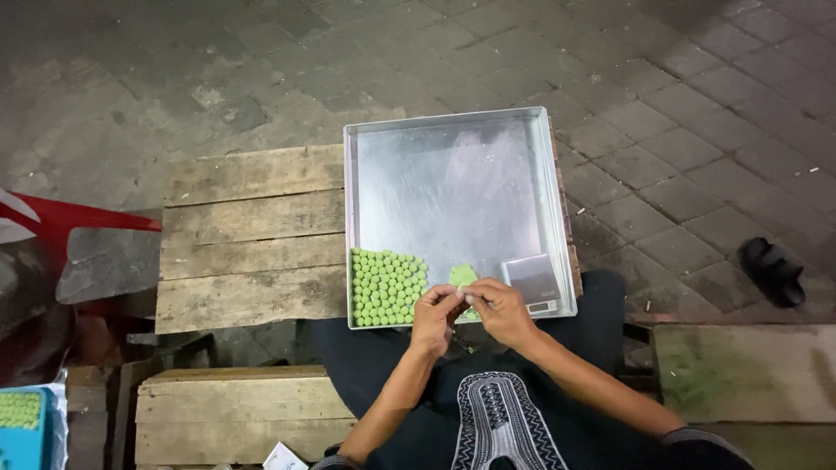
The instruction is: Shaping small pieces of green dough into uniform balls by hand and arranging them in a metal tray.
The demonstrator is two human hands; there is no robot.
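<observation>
- Dough balls [387,287] fill the near left corner of the metal tray [453,174], packed in tight rows; they are small, round, matte and bright green, each about alike in shape.
- Judging from the filled corner and the bare metal beyond it, the step in hand looks like shaping one more piece between the fingers, with most of the tray yet to fill.
- Left hand [434,315] is at the tray's near edge, fingers curled in and pinching a small dark-looking piece against the other hand; what exactly that piece is, I cannot tell.
- Green dough lump [462,275] lies on the tray floor just behind the hands, soft-looking and uneven, with no set shape.
- Right hand [502,312] meets the left over the near edge, fingertips pressed together on the same piece.
- The next move seems to call for a light, even touch, and for a placement close beside the last row without knocking its neighbours.
- Small scale [533,283] sits in the near right corner of the tray, flat, square and grey, with a smooth top.
- The tray is thin, shiny sheet metal with low upright walls, and rests on a bench [252,235] of rough, weathered planks above paving stones [679,113].
</observation>
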